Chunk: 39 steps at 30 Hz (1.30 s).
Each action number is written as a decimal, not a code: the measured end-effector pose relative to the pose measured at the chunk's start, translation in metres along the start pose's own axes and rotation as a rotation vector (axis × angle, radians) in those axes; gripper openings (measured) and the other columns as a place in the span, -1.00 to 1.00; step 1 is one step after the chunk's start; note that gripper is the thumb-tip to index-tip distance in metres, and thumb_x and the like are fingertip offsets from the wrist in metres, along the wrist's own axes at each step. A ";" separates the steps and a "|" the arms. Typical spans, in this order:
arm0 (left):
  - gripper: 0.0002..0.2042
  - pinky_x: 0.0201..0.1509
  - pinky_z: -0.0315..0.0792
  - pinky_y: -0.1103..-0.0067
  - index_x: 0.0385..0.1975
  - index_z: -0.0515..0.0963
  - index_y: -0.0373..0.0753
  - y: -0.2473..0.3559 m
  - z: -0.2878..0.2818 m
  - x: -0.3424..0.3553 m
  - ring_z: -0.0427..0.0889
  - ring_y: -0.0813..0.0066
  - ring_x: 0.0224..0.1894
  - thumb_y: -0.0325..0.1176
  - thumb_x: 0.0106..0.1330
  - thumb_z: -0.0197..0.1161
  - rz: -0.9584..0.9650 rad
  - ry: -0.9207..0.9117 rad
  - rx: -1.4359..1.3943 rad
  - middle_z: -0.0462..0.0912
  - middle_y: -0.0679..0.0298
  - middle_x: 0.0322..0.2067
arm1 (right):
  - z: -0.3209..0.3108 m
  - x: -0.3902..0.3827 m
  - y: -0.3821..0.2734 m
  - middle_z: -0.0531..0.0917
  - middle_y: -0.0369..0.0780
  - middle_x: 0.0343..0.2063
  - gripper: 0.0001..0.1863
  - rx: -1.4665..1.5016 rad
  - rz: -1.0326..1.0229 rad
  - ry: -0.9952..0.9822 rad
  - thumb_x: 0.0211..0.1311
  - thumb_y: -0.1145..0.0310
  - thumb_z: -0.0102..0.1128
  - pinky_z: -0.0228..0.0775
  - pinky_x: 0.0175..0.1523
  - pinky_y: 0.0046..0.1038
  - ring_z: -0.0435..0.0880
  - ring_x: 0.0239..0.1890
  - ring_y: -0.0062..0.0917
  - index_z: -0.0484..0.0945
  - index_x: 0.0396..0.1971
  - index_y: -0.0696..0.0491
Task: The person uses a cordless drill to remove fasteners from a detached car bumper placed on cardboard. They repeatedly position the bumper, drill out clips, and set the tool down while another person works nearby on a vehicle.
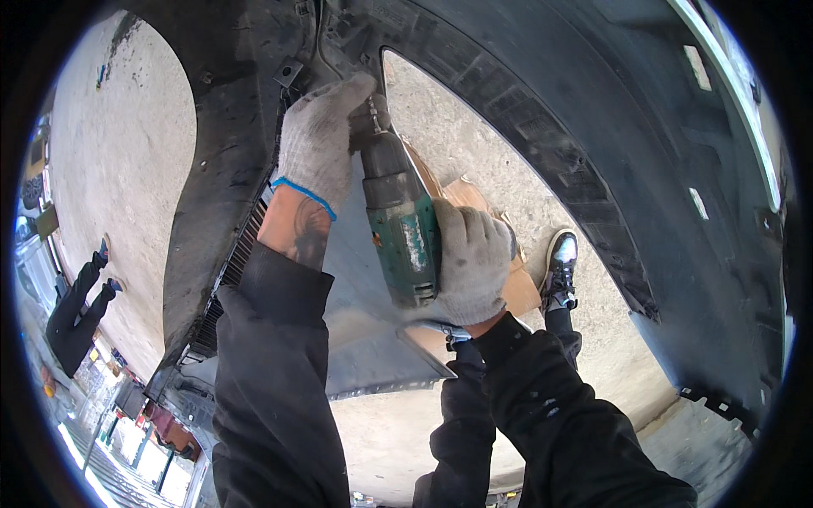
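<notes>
My right hand (478, 258), in a light knitted work glove, is wrapped round a worn green and black power drill (403, 229). The drill points away from me, its thin metal bit (373, 114) reaching toward a large dark car bumper (241, 93). My left hand (318, 127), gloved the same way with a blue cuff edge, is curled beside the bit at the bumper's inner side. Its fingertips are partly hidden, so what they grip cannot be made out. Whether the bit touches the plastic is unclear.
A curved black arch of the bumper (542, 127) sweeps down the right side. Slatted grille (241, 241) lies beside my left forearm. Flattened cardboard (517, 284) rests on the concrete floor (593, 339) near a shoe (561, 269). Another person's legs (80, 313) show at far left.
</notes>
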<state>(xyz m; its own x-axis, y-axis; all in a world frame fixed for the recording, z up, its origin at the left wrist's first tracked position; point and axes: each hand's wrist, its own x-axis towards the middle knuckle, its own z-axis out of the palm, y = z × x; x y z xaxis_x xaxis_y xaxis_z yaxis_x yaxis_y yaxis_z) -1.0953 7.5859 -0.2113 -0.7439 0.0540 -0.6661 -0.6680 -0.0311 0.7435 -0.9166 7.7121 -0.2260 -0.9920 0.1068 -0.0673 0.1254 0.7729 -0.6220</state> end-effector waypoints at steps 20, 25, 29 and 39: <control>-0.84 -0.45 0.55 0.53 -0.26 0.61 -0.41 -0.005 0.025 -0.004 0.59 0.48 -0.48 -0.46 0.25 0.32 0.062 0.167 -0.141 0.59 0.22 -0.47 | 0.000 0.003 -0.006 0.60 -0.13 -0.23 -0.50 -0.047 0.068 -0.023 0.08 0.22 0.19 0.33 -0.01 -0.17 0.59 -0.14 -0.20 0.52 0.07 0.04; -0.81 -0.30 0.56 0.53 -0.20 0.65 -0.38 -0.007 0.024 -0.005 0.64 0.46 -0.39 -0.42 0.27 0.33 0.076 0.136 -0.112 0.66 0.23 -0.38 | 0.002 0.002 -0.005 0.61 -0.13 -0.21 -0.49 -0.055 0.074 -0.030 0.07 0.22 0.20 0.34 0.02 -0.18 0.60 -0.11 -0.20 0.52 0.07 0.03; -0.81 -0.22 0.58 0.54 -0.18 0.67 -0.37 -0.009 0.026 -0.003 0.66 0.45 -0.35 -0.41 0.29 0.33 0.044 0.196 -0.088 0.69 0.24 -0.36 | 0.002 0.001 -0.004 0.62 -0.13 -0.20 -0.49 -0.062 0.070 -0.017 0.06 0.22 0.21 0.34 0.02 -0.19 0.61 -0.10 -0.20 0.53 0.07 0.03; -0.77 -0.36 0.53 0.55 -0.18 0.64 -0.44 -0.013 0.025 -0.006 0.60 0.52 -0.43 -0.43 0.24 0.38 0.143 0.212 -0.114 0.66 0.23 -0.38 | 0.004 0.000 -0.001 0.62 -0.12 -0.19 -0.50 -0.062 0.052 -0.022 0.08 0.26 0.21 0.33 0.02 -0.18 0.61 -0.12 -0.20 0.51 0.08 0.03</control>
<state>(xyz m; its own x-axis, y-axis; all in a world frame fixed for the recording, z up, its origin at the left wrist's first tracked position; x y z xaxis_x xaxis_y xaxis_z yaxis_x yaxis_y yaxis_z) -1.0820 7.6110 -0.2158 -0.8105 -0.1683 -0.5610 -0.5446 -0.1362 0.8276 -0.9170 7.7087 -0.2280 -0.9840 0.1350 -0.1159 0.1772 0.8037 -0.5680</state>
